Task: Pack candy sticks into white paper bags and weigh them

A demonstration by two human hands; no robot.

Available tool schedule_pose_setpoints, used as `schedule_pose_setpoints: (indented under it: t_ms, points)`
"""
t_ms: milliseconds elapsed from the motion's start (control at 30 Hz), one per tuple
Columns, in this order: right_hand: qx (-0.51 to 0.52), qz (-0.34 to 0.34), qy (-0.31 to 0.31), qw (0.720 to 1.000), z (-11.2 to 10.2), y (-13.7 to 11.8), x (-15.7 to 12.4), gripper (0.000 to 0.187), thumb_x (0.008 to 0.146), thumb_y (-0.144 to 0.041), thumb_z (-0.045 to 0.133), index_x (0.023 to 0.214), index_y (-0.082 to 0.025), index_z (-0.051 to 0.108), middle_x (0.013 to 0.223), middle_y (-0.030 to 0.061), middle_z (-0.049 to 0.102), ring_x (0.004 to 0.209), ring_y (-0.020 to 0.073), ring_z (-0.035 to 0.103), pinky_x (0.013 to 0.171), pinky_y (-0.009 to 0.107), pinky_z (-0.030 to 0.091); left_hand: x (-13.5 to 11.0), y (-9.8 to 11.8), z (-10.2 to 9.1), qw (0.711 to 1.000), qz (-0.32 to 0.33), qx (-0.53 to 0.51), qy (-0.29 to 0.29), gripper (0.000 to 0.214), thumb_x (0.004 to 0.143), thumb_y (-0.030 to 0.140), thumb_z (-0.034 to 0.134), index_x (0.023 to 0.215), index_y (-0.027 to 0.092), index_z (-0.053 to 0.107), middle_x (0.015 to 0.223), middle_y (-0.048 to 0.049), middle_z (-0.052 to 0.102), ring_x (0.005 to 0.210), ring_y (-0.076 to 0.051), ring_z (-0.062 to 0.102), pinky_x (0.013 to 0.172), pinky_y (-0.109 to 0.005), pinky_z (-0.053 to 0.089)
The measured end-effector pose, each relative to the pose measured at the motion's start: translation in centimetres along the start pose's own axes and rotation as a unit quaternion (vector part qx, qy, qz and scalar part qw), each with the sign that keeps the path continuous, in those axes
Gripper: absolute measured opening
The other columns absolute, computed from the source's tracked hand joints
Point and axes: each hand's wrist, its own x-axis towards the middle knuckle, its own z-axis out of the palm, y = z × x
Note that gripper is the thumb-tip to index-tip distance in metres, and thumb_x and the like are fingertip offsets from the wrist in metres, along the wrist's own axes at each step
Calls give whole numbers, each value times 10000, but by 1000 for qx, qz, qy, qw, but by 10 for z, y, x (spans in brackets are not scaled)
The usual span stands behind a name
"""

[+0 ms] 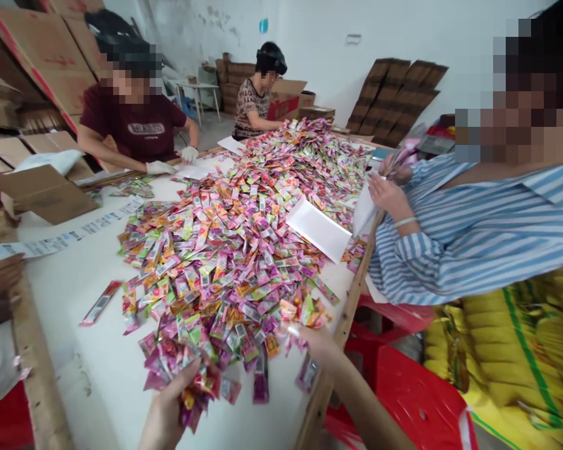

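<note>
Bunch of pink foil sachets (184,374) sits clamped in the grip of the left hand (166,415); right hand (317,345) touches the colourful sachet heap (244,237) on the white desk (98,356), its grip unclear.

The left hand (166,412) is cropped below; the sachets (225,250) are illegible.

A bunch of small pink packets (184,370) is fanned out in the left hand (165,414), bottom middle of the frame. Some orange and green packets (308,312) touch the right hand (317,345), at the near edge of the big colourful pile (244,237).
</note>
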Motion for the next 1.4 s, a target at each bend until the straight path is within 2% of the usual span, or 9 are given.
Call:
schedule_pose_setpoints:
  t_ms: [300,467,633,733,833,1000,1100,1267,1400]
  points:
    - [-94,-7,238,967,-68,27,-24,422,502,-337,774,871,-204,618,790,60,690,755,248,644,697,391,531,-34,-3,-69,978,-4,182,103,279,467,301,838,566,136,637,460,-25,616,404,-139,559,397,-209,445]
    - [-243,-122,144,951,-60,26,-27,245,641,-297,639,854,-188,590,819,63,667,750,219,630,710,344,508,-44,-30,-52,918,33,396,14,351,686,420,689,472,160,591,392,-31,549,323,-114,450,358,-224,366]
    - [-508,-257,-52,820,-31,-9,3,441,691,-231,570,1126,-165,564,1150,138,616,1010,266,580,851,343,441,-5,-36,8,700,347,597,-181,316,677,17,536,928,170,652,1291,-132,585,1094,-287,577,901,-416,470]
    - [-613,-271,-83,738,-19,-13,24,349,726,-250,554,1057,-141,583,1040,153,642,923,264,583,795,338,429,26,-35,33,561,362,703,-245,358,628,-64,485,885,146,620,1185,-150,630,1067,-288,560,896,-417,456]
    - [-622,-276,-68,729,-20,-9,31,229,739,-273,545,926,-154,602,875,112,651,784,229,571,707,309,410,43,-32,39,514,359,733,-265,338,621,-57,503,867,147,612,885,-117,673,932,-266,580,826,-381,467]
    - [-490,-269,-26,829,-41,-6,22,193,747,-281,537,898,-173,592,819,58,645,726,188,570,654,263,394,35,-10,25,721,334,577,-189,146,706,73,566,808,160,622,818,-78,665,817,-218,610,744,-327,486]
    - [-514,-257,-26,818,-43,-5,21,251,753,-283,551,971,-166,594,878,75,651,778,200,584,685,268,403,25,1,20,862,235,421,-155,133,700,243,685,774,148,631,763,-50,679,716,-191,626,680,-299,508]
    - [-655,-223,-24,721,-27,-1,35,217,717,-273,615,905,-166,629,925,123,662,836,234,580,771,313,391,17,11,19,945,154,276,-84,285,593,325,796,755,128,668,745,-45,714,698,-194,658,688,-300,540]
    - [-642,-212,-10,736,-28,-4,39,177,727,-291,603,854,-173,642,873,97,674,794,220,589,719,297,386,4,31,-1,976,129,177,-11,328,512,254,842,771,118,692,751,-49,734,690,-198,682,665,-287,560]
